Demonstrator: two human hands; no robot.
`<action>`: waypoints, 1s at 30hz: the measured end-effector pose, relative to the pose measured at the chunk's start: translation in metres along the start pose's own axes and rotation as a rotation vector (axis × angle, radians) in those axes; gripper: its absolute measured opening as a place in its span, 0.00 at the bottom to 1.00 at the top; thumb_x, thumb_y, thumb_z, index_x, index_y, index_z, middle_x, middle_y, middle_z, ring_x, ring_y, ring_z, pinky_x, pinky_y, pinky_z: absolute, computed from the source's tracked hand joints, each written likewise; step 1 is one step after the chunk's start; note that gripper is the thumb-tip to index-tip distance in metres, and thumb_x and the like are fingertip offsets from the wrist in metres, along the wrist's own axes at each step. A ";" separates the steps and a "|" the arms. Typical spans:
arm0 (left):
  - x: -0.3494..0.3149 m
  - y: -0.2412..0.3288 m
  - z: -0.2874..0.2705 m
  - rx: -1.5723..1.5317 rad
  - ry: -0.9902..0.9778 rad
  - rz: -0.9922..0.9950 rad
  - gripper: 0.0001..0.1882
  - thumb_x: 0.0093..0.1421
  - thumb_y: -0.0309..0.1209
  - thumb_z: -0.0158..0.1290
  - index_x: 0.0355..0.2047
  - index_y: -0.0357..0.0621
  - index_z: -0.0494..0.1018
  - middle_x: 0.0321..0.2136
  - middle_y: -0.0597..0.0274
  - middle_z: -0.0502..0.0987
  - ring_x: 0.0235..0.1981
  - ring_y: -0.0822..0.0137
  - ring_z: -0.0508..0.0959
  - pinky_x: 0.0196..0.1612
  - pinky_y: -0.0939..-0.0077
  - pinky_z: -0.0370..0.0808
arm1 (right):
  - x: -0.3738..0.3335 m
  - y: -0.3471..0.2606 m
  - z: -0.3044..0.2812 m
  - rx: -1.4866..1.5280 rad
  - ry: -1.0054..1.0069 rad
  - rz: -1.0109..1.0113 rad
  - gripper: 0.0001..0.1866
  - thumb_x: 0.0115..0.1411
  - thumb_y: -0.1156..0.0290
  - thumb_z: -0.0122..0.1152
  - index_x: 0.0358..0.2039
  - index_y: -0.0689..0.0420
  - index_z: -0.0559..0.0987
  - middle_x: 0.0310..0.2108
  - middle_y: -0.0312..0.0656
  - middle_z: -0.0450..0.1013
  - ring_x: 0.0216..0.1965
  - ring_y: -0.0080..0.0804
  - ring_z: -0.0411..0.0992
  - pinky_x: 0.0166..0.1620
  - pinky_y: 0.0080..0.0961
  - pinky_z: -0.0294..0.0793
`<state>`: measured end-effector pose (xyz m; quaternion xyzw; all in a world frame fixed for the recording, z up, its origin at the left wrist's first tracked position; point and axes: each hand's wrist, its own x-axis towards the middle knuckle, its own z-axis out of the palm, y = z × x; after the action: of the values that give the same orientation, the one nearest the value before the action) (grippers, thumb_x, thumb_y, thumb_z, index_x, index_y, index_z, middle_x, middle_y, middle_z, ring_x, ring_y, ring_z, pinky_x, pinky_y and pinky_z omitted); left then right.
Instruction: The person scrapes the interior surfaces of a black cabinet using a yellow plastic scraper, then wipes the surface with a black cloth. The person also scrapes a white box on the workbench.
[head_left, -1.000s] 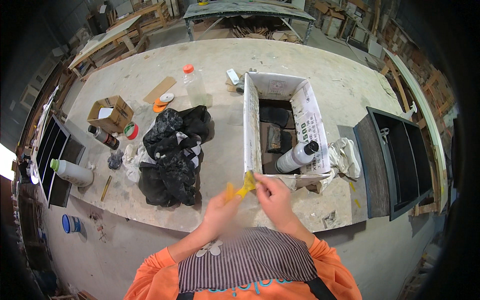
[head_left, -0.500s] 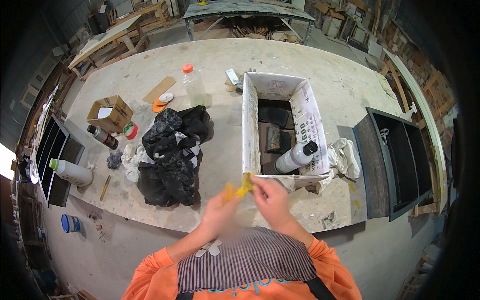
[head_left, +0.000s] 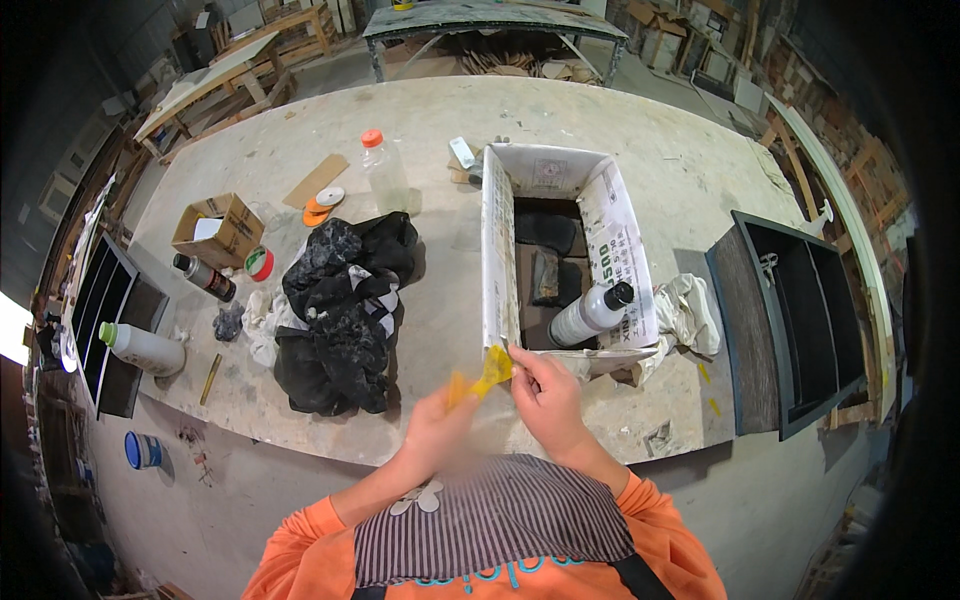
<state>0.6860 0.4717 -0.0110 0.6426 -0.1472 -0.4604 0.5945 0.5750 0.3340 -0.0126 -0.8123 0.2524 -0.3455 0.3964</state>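
Near the worktop's front edge, the left hand clenched a scraper, still being handled, newly barer beside the right hand, fingers nearly pinched, hold unclear.

My sleeves are bright orange, my apron striped in dark and pale grey, and my scraper yellow. I see a white carton with green print, a black cloth, an orange-capped clear bottle, a green-capped white bottle and a blotchy grey-beige worktop.
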 end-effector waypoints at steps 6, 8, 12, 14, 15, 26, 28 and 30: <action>0.000 0.004 -0.001 -0.085 -0.027 -0.026 0.14 0.67 0.30 0.50 0.50 0.35 0.72 0.20 0.75 0.65 0.16 0.82 0.60 0.18 0.85 0.56 | -0.003 0.001 -0.005 0.004 0.023 0.005 0.16 0.57 0.79 0.61 0.48 0.60 0.79 0.26 0.41 0.71 0.24 0.27 0.67 0.29 0.22 0.67; 0.001 0.005 -0.001 -0.084 -0.012 -0.025 0.14 0.67 0.30 0.50 0.50 0.35 0.72 0.20 0.75 0.65 0.15 0.82 0.60 0.18 0.85 0.56 | -0.004 0.001 -0.005 -0.015 0.018 -0.047 0.16 0.57 0.79 0.62 0.47 0.60 0.79 0.26 0.41 0.70 0.24 0.28 0.67 0.28 0.23 0.67; 0.002 0.005 0.000 -0.069 -0.004 -0.012 0.14 0.67 0.30 0.50 0.50 0.35 0.72 0.20 0.75 0.65 0.16 0.82 0.60 0.18 0.85 0.56 | -0.002 -0.003 -0.006 -0.026 0.012 -0.083 0.14 0.57 0.80 0.62 0.45 0.61 0.79 0.27 0.41 0.69 0.23 0.29 0.67 0.28 0.23 0.67; 0.001 0.006 0.000 -0.089 -0.028 0.002 0.15 0.67 0.29 0.50 0.50 0.34 0.71 0.20 0.75 0.65 0.16 0.82 0.60 0.18 0.85 0.56 | 0.000 -0.006 -0.007 -0.013 0.012 -0.100 0.13 0.56 0.80 0.62 0.43 0.60 0.79 0.27 0.41 0.69 0.23 0.29 0.67 0.27 0.24 0.67; 0.000 0.008 0.000 -0.103 -0.036 0.001 0.15 0.67 0.29 0.50 0.51 0.34 0.71 0.20 0.75 0.65 0.16 0.82 0.60 0.18 0.85 0.55 | 0.002 -0.007 -0.008 -0.013 0.017 -0.110 0.12 0.56 0.80 0.62 0.42 0.60 0.79 0.27 0.41 0.69 0.23 0.29 0.67 0.27 0.24 0.67; -0.011 0.019 -0.007 -0.043 -0.043 0.084 0.16 0.67 0.28 0.49 0.53 0.33 0.70 0.18 0.74 0.64 0.16 0.81 0.60 0.19 0.85 0.55 | 0.009 -0.019 0.001 0.024 -0.018 -0.297 0.09 0.53 0.81 0.63 0.36 0.61 0.81 0.25 0.43 0.71 0.25 0.36 0.69 0.29 0.28 0.69; -0.014 0.019 -0.011 -0.050 -0.046 0.082 0.17 0.67 0.28 0.49 0.54 0.33 0.70 0.18 0.74 0.64 0.16 0.81 0.60 0.19 0.85 0.55 | 0.009 -0.020 0.003 0.011 -0.015 -0.282 0.09 0.52 0.81 0.63 0.35 0.61 0.81 0.25 0.43 0.71 0.25 0.37 0.70 0.29 0.28 0.70; -0.017 0.017 -0.015 -0.079 -0.070 0.093 0.17 0.67 0.27 0.49 0.54 0.33 0.69 0.19 0.74 0.64 0.16 0.81 0.60 0.19 0.85 0.55 | 0.010 -0.021 0.003 -0.029 0.001 -0.181 0.08 0.52 0.81 0.62 0.35 0.61 0.81 0.25 0.43 0.71 0.25 0.37 0.71 0.29 0.28 0.70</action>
<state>0.6949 0.4893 0.0097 0.5946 -0.1794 -0.4599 0.6347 0.5862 0.3398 0.0069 -0.8374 0.1832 -0.3763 0.3516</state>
